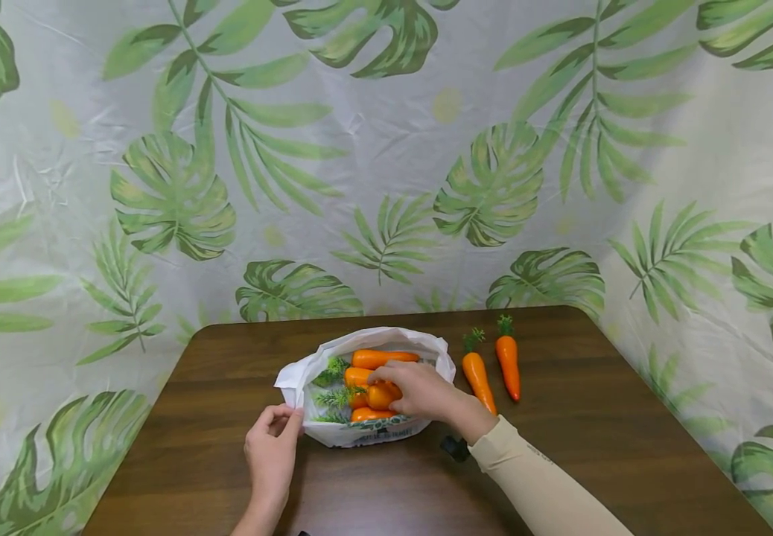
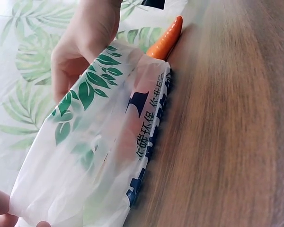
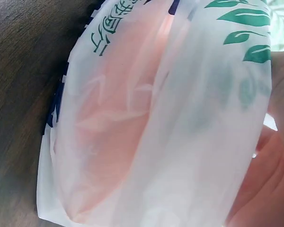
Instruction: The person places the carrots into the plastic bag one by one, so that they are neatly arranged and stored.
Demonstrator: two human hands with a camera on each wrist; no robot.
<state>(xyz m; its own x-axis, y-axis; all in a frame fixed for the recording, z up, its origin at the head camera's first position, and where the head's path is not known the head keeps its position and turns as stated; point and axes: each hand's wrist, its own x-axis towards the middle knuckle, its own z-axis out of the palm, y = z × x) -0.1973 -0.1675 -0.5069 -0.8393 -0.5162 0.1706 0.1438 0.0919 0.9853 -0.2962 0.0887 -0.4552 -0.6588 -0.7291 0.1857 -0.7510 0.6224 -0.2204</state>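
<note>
1. At the left, the rim of the white bag (image 1: 333, 435) is being pinched between the thumb and fingers of the left hand (image 1: 272, 450). The bag is being carried by the worktop (image 1: 192, 447), towards its far edge. This side is best being held steady and wide, so that the thin wall is not being dragged inwards.
2. Inside the bag, other carrots (image 1: 383, 358) are being contained, their leafy tops (image 1: 333, 370) being turned towards the worktop's left edge.
3. The held carrot (image 1: 381, 394) is being gripped, within the bag's mouth, by the curled fingers of the right hand (image 1: 423, 387); their tips are being partly hidden, so firmness cannot be told. It is best being aligned with its neighbours, without squeezing.
4. Furthest right, two loose carrots (image 1: 508, 365) are being supported outside the bag, towards the worktop's far right corner.
</note>
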